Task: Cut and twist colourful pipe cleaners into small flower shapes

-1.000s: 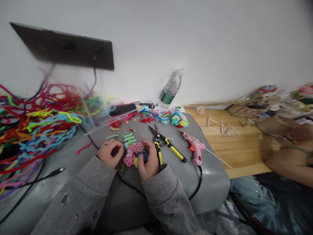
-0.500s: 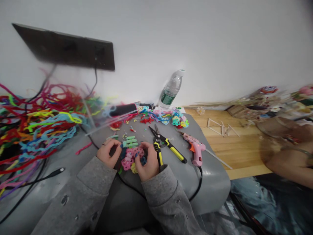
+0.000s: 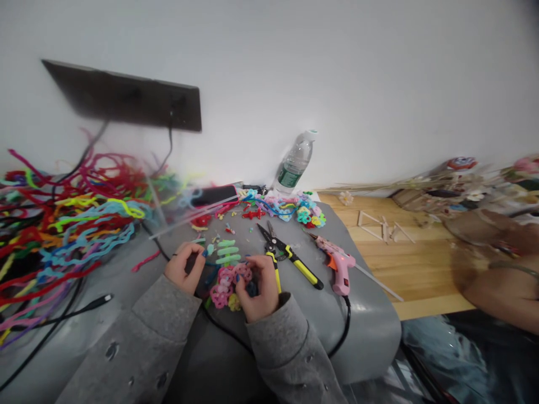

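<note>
A cluster of pink, yellow and blue pipe-cleaner flowers (image 3: 226,282) lies on the grey table (image 3: 370,331) between my hands. My right hand (image 3: 259,289) is curled round the cluster's right side, fingers closed on it. My left hand (image 3: 184,266) is bent in a pinch just left of it, thumb and fingertips together on a thin dark strand that I cannot make out well. Green pipe-cleaner pieces (image 3: 226,251) lie just beyond the cluster.
Yellow-handled pliers (image 3: 290,260) and a pink glue gun (image 3: 337,264) lie right of my hands. A heap of coloured pipe cleaners (image 3: 63,219) fills the left. A water bottle (image 3: 295,163), a phone (image 3: 214,195) and finished flowers (image 3: 286,203) sit at the back. Another person's arm (image 3: 497,286) is at right.
My right hand has shifted its fingers over the flower cluster and turned it slightly. My left hand stays pinched beside it. The view has tipped a little downward.
</note>
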A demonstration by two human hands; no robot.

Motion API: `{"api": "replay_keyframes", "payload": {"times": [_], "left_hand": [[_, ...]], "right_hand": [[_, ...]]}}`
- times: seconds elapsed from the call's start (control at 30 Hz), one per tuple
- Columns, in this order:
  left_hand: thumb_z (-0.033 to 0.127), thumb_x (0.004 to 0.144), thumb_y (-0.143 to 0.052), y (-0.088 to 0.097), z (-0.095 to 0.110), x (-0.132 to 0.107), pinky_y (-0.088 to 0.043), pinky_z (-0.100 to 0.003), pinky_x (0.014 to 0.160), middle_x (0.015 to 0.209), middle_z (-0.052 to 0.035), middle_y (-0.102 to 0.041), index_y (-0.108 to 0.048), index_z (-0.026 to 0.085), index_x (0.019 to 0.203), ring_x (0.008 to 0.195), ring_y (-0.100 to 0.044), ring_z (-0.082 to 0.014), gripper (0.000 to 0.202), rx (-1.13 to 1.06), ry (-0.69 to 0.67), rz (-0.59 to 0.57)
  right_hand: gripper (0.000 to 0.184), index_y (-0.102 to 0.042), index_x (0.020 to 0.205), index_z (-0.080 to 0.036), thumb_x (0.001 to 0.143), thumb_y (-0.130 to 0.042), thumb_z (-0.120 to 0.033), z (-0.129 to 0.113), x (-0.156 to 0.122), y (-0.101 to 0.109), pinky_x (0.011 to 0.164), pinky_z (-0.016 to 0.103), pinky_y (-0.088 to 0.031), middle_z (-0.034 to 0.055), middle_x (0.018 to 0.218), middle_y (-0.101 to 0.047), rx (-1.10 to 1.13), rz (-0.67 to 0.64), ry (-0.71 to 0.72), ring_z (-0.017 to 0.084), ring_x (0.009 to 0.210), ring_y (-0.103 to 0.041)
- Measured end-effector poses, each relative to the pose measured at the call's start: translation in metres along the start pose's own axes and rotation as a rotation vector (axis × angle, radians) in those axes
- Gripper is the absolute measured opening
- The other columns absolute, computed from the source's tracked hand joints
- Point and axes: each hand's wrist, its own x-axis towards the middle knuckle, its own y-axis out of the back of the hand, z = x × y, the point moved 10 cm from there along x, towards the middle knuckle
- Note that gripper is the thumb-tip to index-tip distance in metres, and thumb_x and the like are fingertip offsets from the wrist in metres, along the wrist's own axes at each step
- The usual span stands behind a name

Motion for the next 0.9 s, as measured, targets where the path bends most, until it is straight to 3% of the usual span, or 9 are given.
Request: {"api": "replay_keyframes", "payload": {"times": [0.17,0.33,0.53,0.67,0.9], "left_hand": [[0.027,0.085,-0.048,0.005,0.0,-0.001,-0.043,-0.03,0.07,0.079,-0.0038,-0.059,-0.055,0.02,0.075,0.077,-0.056,-0.0182,0.014,-0.173,-0.008,0.067],[0.026,0.084,-0.051,0.01,0.003,-0.002,-0.044,-0.028,0.07,0.078,-0.0031,-0.059,-0.056,0.019,0.075,0.075,-0.057,-0.0172,0.013,-0.221,-0.018,0.115],[0.021,0.082,-0.052,0.011,0.014,-0.001,-0.047,-0.029,0.07,0.077,-0.0032,-0.061,-0.057,0.019,0.076,0.075,-0.06,-0.0175,0.008,-0.123,-0.147,0.062],[0.02,0.082,-0.051,0.014,0.016,-0.002,-0.047,-0.029,0.07,0.077,-0.0031,-0.061,-0.056,0.019,0.076,0.075,-0.059,-0.0176,0.008,-0.152,-0.141,0.1],[0.015,0.082,-0.051,0.013,0.023,-0.002,-0.047,-0.03,0.071,0.079,-0.0029,-0.06,-0.056,0.019,0.078,0.076,-0.059,-0.0175,0.007,-0.187,-0.215,0.06]], "right_hand": [[0.039,-0.051,0.101,-0.021,0.066,-0.049,-0.004,-0.009,0.0,0.004,0.071,0.037,-0.046,0.005,0.089,-0.05,0.0,0.005,0.074,0.02,0.083,-0.051],[0.037,-0.051,0.101,-0.02,0.069,-0.05,-0.003,-0.01,-0.001,0.0,0.071,0.036,-0.047,0.0052,0.09,-0.051,0.025,-0.029,0.088,0.02,0.084,-0.052],[0.037,-0.051,0.101,-0.02,0.069,-0.05,-0.002,-0.013,-0.003,-0.002,0.069,0.035,-0.047,0.005,0.089,-0.051,0.058,-0.056,0.112,0.019,0.082,-0.052],[0.037,-0.052,0.102,-0.021,0.071,-0.049,0.0,-0.017,-0.003,-0.002,0.069,0.034,-0.047,0.0048,0.09,-0.052,0.078,-0.068,0.138,0.018,0.082,-0.053],[0.038,-0.052,0.102,-0.021,0.071,-0.05,0.001,-0.02,-0.003,0.0,0.069,0.032,-0.048,0.0049,0.09,-0.053,0.083,-0.067,0.145,0.018,0.082,-0.053]]}}
